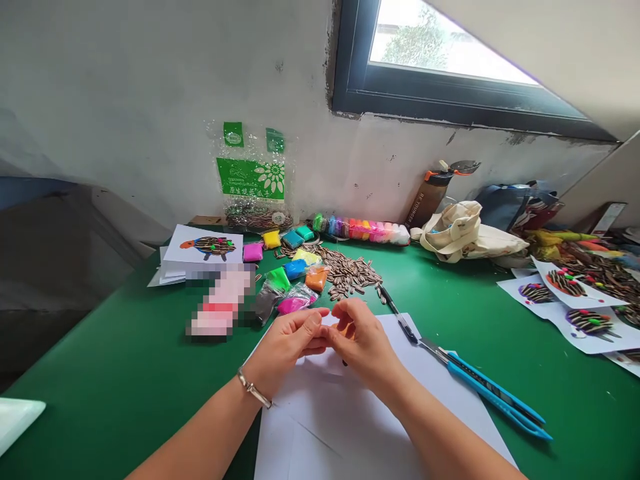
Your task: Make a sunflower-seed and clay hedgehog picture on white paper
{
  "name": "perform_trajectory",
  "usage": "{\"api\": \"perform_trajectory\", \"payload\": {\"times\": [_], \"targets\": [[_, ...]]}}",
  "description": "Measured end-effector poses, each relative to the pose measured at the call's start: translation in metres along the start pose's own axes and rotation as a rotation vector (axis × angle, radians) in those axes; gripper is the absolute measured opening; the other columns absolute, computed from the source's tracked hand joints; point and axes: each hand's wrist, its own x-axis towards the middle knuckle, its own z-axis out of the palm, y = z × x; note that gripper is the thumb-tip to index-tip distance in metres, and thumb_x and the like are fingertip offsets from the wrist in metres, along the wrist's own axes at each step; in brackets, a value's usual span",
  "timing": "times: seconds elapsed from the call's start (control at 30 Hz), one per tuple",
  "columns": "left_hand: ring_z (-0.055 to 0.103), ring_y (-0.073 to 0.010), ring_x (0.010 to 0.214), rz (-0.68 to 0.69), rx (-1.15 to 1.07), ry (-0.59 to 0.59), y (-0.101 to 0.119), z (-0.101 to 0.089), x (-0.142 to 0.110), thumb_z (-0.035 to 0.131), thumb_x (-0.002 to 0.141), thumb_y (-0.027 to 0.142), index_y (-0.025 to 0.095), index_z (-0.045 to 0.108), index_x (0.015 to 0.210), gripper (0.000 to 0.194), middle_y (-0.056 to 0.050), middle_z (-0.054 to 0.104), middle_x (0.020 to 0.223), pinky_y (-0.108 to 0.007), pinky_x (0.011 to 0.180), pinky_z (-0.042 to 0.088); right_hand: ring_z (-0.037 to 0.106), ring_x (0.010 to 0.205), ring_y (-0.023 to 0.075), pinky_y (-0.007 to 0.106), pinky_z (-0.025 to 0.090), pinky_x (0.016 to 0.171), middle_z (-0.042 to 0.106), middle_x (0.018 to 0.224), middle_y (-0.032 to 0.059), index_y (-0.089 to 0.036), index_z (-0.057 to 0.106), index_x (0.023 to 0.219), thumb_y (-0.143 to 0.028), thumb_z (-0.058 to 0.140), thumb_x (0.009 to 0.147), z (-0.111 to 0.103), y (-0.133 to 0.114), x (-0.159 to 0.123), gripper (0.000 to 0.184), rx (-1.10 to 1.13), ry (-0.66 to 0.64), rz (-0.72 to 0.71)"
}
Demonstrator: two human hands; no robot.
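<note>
My left hand (pixel 287 343) and my right hand (pixel 361 340) meet fingertip to fingertip above a white sheet of paper (pixel 350 413) on the green table (pixel 125 373). Both hands are pinched closed on something small that I cannot make out; a trace of orange shows between the right fingers. A bracelet sits on my left wrist. Just beyond the hands lie small bags of coloured clay (pixel 293 287) and a heap of striped sunflower seeds (pixel 347 270).
A blue utility knife (pixel 493 390) and a black pen (pixel 397 313) lie right of the paper. Seed pictures on paper (pixel 580 307) lie far right, another (pixel 205 245) at left. A seed bag (pixel 253 177), clay row (pixel 360 230), cloth bag (pixel 463 233) line the wall.
</note>
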Motion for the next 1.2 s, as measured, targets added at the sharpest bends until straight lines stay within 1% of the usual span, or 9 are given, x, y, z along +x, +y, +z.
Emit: {"api": "perform_trajectory", "payload": {"times": [0.07,0.23,0.3,0.37,0.43,0.53,0.7,0.9,1.2], "targets": [[0.067,-0.023,0.09,0.008,-0.008,0.015,0.001,0.001,-0.001,0.065,0.078,0.049,0.015,0.055,0.123,0.058,-0.012,0.071,0.097,-0.033,0.08,0.051,0.054,0.074,0.0137,0.026,0.045,0.065,0.055,0.085,0.0025,-0.02,0.058,0.081,-0.017,0.057,0.079,0.0,-0.001,0.0,0.004,-0.033,-0.007,-0.071],[0.067,-0.0238,0.088,0.063,0.064,0.011,0.003,-0.005,0.0,0.062,0.08,0.051,0.013,0.058,0.12,0.055,-0.011,0.07,0.097,-0.037,0.08,0.052,0.054,0.076,0.0152,0.028,0.045,0.067,0.056,0.083,0.0044,-0.021,0.065,0.081,-0.019,0.051,0.085,-0.003,0.0,0.001,0.015,-0.046,0.002,-0.193],[0.066,-0.0246,0.089,0.159,0.24,0.058,0.004,-0.011,0.001,0.06,0.081,0.05,0.013,0.066,0.109,0.047,-0.01,0.071,0.094,-0.036,0.081,0.05,0.055,0.075,0.0147,0.027,0.045,0.066,0.057,0.084,0.0044,-0.021,0.065,0.081,-0.02,0.05,0.086,-0.004,0.004,0.002,0.016,-0.018,0.0,-0.166],[0.064,-0.0245,0.091,0.273,0.485,0.164,0.003,-0.018,0.003,0.06,0.082,0.047,0.017,0.071,0.099,0.036,-0.006,0.071,0.093,-0.033,0.082,0.048,0.055,0.073,0.014,0.026,0.045,0.062,0.056,0.083,0.0039,-0.021,0.065,0.08,-0.02,0.049,0.087,-0.005,0.009,0.003,0.018,-0.028,-0.035,-0.128],[0.063,-0.0237,0.093,0.353,0.677,0.237,0.001,-0.021,0.004,0.059,0.082,0.042,0.022,0.072,0.098,0.029,-0.003,0.072,0.095,-0.029,0.082,0.046,0.054,0.073,0.0144,0.025,0.043,0.061,0.056,0.08,0.0036,-0.021,0.066,0.075,-0.017,0.049,0.086,-0.002,0.014,0.003,0.021,-0.109,-0.091,-0.136],[0.063,-0.0223,0.092,0.419,0.829,0.211,-0.003,-0.022,0.007,0.056,0.084,0.037,0.026,0.072,0.097,0.024,-0.002,0.072,0.099,-0.027,0.081,0.044,0.051,0.074,0.0156,0.027,0.039,0.064,0.057,0.076,0.0035,-0.02,0.067,0.069,-0.012,0.053,0.083,0.004,0.022,0.005,0.02,-0.284,-0.148,-0.238],[0.064,-0.0219,0.085,0.433,0.901,0.165,-0.007,-0.02,0.008,0.055,0.083,0.036,0.027,0.073,0.093,0.022,-0.003,0.072,0.091,-0.026,0.079,0.043,0.05,0.071,0.0148,0.027,0.034,0.065,0.06,0.076,0.003,-0.02,0.068,0.066,-0.01,0.06,0.078,0.01,0.027,0.006,0.017,-0.412,-0.19,-0.271],[0.063,-0.0214,0.085,0.426,0.975,0.146,-0.007,-0.022,0.008,0.052,0.085,0.034,0.027,0.072,0.094,0.023,-0.003,0.072,0.088,-0.026,0.077,0.043,0.049,0.07,0.0141,0.028,0.032,0.065,0.061,0.074,0.0028,-0.023,0.07,0.068,-0.016,0.062,0.08,0.01,0.025,0.005,0.016,-0.443,-0.19,-0.285],[0.062,-0.0183,0.083,0.401,1.108,0.119,-0.005,-0.02,0.008,0.046,0.088,0.03,0.025,0.069,0.097,0.025,-0.001,0.07,0.088,-0.025,0.076,0.045,0.045,0.071,0.0137,0.028,0.029,0.065,0.062,0.075,0.001,-0.027,0.071,0.073,-0.012,0.062,0.079,0.013,0.037,0.004,0.019,-0.465,-0.197,-0.334]]}}
